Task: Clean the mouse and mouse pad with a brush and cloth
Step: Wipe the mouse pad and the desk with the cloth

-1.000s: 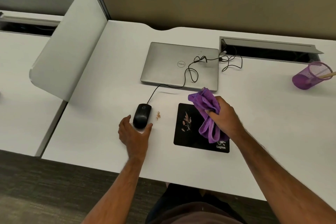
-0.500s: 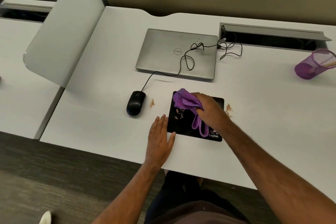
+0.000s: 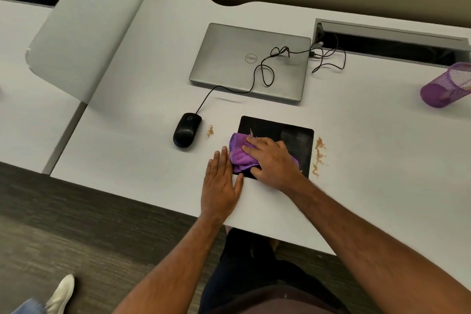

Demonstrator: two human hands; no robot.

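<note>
Bare desk (image 3: 142, 160) lies left of the mouse (image 3: 186, 130) and right of the pad (image 3: 293, 135), while the laptop (image 3: 251, 61) with its looped cable (image 3: 265, 74) blocks the back and a purple cup (image 3: 446, 85) stands far right.

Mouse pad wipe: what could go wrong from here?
1. The right hand presses the purple cloth on the mouse pad; a rightward stroke may drag the brown crumbs beside its right edge back on.
2. The left hand lies flat at the pad's left edge; if it lifts, the pad may slide.
</note>
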